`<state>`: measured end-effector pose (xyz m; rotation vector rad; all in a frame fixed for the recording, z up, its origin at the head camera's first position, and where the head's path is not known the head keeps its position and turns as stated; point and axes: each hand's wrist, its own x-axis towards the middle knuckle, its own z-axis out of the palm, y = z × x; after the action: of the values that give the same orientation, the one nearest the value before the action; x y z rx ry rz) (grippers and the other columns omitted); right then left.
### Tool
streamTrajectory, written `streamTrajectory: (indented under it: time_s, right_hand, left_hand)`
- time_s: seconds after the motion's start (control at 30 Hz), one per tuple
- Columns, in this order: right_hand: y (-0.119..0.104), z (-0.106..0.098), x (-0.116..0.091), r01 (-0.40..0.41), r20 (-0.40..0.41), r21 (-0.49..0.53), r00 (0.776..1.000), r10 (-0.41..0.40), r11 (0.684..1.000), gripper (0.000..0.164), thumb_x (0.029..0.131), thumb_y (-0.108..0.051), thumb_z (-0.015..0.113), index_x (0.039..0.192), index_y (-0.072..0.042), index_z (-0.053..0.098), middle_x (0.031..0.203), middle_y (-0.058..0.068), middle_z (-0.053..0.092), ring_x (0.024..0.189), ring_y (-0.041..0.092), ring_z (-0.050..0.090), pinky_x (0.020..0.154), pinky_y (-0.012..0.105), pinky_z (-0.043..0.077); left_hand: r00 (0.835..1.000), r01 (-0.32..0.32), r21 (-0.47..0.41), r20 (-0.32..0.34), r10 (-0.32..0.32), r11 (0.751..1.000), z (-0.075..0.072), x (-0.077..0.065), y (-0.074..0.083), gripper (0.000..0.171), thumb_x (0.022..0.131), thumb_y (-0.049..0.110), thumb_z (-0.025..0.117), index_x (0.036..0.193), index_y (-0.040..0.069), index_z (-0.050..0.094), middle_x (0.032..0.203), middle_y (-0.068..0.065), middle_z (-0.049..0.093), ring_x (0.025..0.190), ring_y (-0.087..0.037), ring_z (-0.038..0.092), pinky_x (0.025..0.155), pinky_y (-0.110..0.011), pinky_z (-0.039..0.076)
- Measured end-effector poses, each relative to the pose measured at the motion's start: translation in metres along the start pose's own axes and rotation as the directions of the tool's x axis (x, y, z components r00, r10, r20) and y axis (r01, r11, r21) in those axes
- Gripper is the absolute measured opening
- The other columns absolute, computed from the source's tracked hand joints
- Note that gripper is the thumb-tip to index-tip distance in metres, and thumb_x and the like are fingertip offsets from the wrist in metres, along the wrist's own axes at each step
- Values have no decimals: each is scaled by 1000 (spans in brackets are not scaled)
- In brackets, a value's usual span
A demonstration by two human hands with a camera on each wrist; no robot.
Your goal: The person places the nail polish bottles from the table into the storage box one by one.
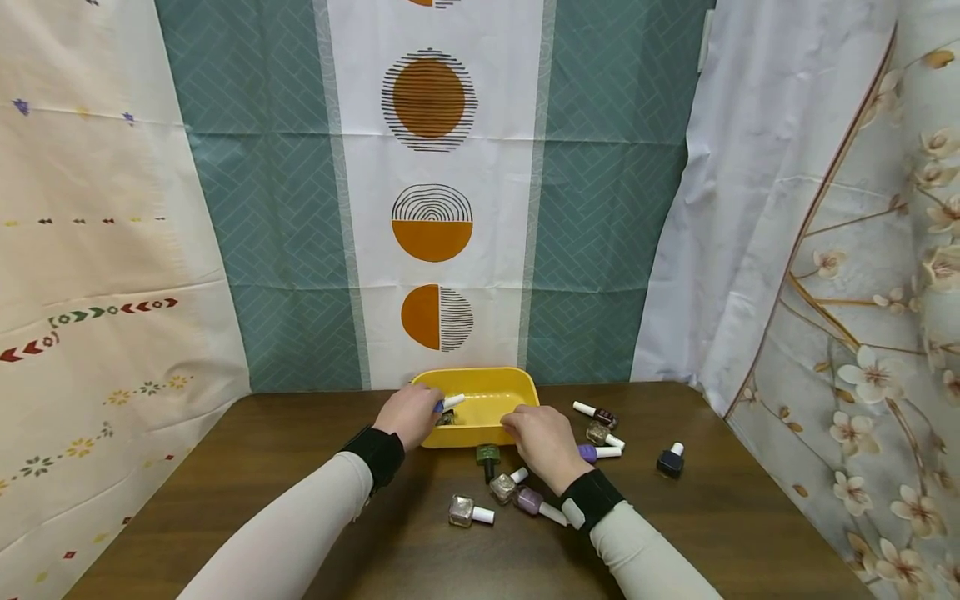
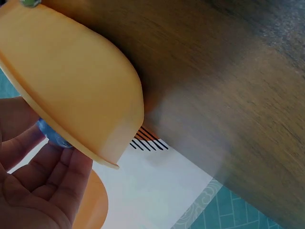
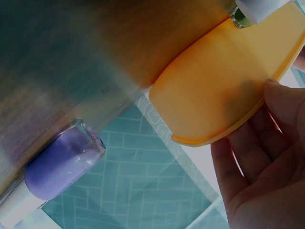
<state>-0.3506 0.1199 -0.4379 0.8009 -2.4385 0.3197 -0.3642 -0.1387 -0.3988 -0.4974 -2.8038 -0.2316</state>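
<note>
A yellow plastic basket [image 1: 480, 437] stands at the back of the wooden table. My left hand [image 1: 408, 415] pinches a blue nail polish bottle [image 2: 53, 133] with a white cap at the basket's left end, inside the rim. Below that bottle another small nail polish bottle [image 1: 447, 417] lies in the basket, partly hidden. With my right hand [image 1: 546, 443] I grip the basket's rim near its front right corner, thumb outside and fingers inside. A purple nail polish bottle [image 3: 66, 160] lies beside this hand. In front of the basket lies a green bottle [image 1: 487, 454] with a dark cap.
Nearer me on the table [image 1: 375, 550] lie a silvery bottle [image 1: 461, 510], a glittery bottle [image 1: 503, 487] and a mauve bottle [image 1: 529, 500]. Right of my right hand are a gold glitter bottle [image 1: 597, 432], a dark red bottle [image 1: 606, 418] and a navy bottle [image 1: 670, 463]. Curtains hang behind.
</note>
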Motion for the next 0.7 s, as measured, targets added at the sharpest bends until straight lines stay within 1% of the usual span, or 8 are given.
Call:
streamTrajectory:
  time_s: [0.1, 0.33, 0.5, 0.7]
  right_hand:
    - [0, -1, 0, 1, -2, 2, 1000, -1, 1000, 4, 99, -12, 84, 103, -14, 85, 88, -1, 74, 81, 24, 71, 78, 45, 61]
    - [-1, -2, 0, -4, 7, 6, 1000, 4, 1000, 4, 99, -12, 84, 102, -14, 85, 86, -1, 73, 80, 24, 71, 77, 45, 61]
    - [0, -1, 0, -2, 1, 7, 1000, 2, 1000, 4, 99, -12, 84, 102, -14, 85, 87, -1, 74, 81, 24, 71, 78, 45, 61]
    - [0, -1, 1, -1, 9, -7, 1000, 1, 1000, 4, 99, -12, 84, 102, -15, 85, 87, -2, 73, 81, 24, 71, 78, 44, 61]
  left_hand:
    - [1000, -12, 0, 3, 12, 1000, -2, 1, 1, 17, 95, 13, 89, 107, 4, 79, 85, -4, 67, 78, -25, 57, 93, -46, 61]
    - [999, -32, 36, 21, 31, 999, 2, 7, -2, 15, 96, 14, 89, 102, 5, 79, 79, -2, 64, 74, -24, 54, 87, -45, 58]
    - [998, -4, 40, 57, 2, 999, 2, 13, -2, 13, 97, 14, 88, 103, 6, 79, 81, -2, 65, 75, -25, 54, 88, -46, 58]
    - [995, 29, 35, 95, -32, 999, 1, 16, -1, 12, 97, 14, 87, 103, 6, 80, 83, -2, 67, 75, -26, 55, 88, -46, 59]
